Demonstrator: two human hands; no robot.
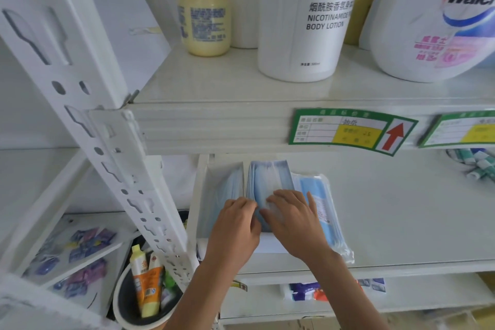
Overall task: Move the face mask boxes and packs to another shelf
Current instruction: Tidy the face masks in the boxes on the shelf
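— Both forearms come up from the bottom edge, then the hands. What is each one doing?

— Left hand [235, 225] has its fingers curled onto the near end of the middle mask pack [270, 185], at that pack's left side. Right hand [292, 220] lies on the same pack's near end from the right, fingers bent over the clear wrapping. So each grip is closed on the middle mask pack, pinching it between the two hands.

— Where does that pack sit?

— On the white shelf [388, 209], standing on edge. Just left of it stands an open white mask box [222, 195] with blue masks showing inside. Just right of it, touching, lies another blue mask pack [321, 209] in clear wrap, its near end reaching the shelf's front edge.

— And around that?

— Above the middle mask pack, on the front lip of the upper shelf, a green price tag [348, 130] with a red arrow. Higher up stand a white body lotion bottle [308, 16], a yellow bottle [205, 16] to its left and a large white jug [439, 16] to its right. Below and left of the middle mask pack, a grey bucket [126, 300] holds an orange tube [146, 286].
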